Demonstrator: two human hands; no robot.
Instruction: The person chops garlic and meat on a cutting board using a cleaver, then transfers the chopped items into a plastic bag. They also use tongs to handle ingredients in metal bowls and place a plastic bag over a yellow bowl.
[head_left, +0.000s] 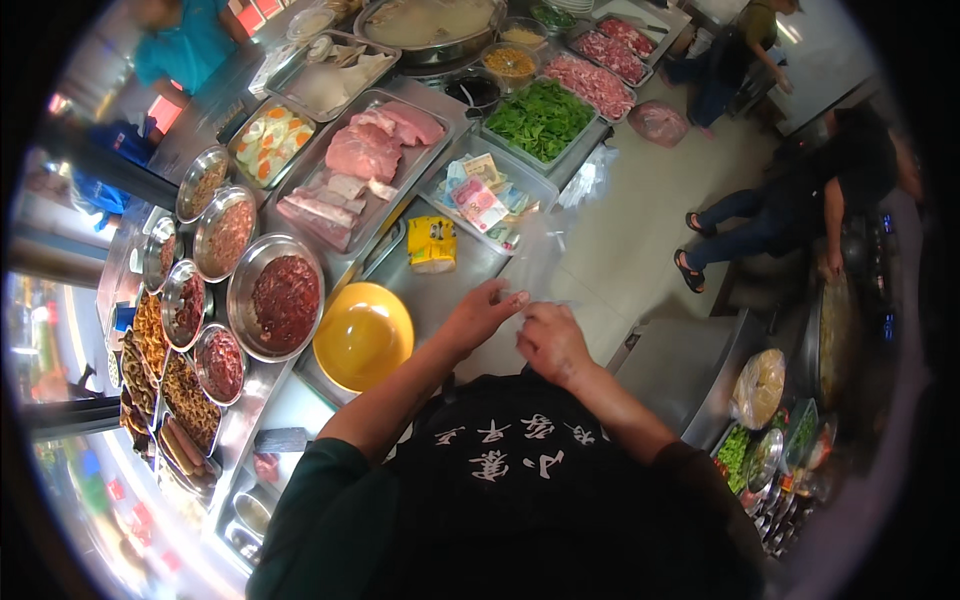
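In front of my black apron (517, 480), which bears white writing, my two hands are close together. A thin clear plastic bag (544, 244), blurred and see-through, stretches up and away from them. My left hand (484, 315) pinches its near edge between thumb and fingers. The fingers of my right hand (553, 341) are curled in on the film beside it; their exact hold is partly hidden. Left of my left hand is an empty yellow bowl (364, 337) on the metal counter. Beyond it lies a yellow plastic-wrapped pack (432, 244), near a clear tub (544, 196) holding banknotes.
Raw pork fills a steel tray (356, 253) across the counter. Steel bowls of minced meat, one large bowl (319, 322) among them, stand left. Leafy greens (540, 120) are at the back. Clear bags (592, 176) hang off the counter's edge. A person (795, 195) stands right.
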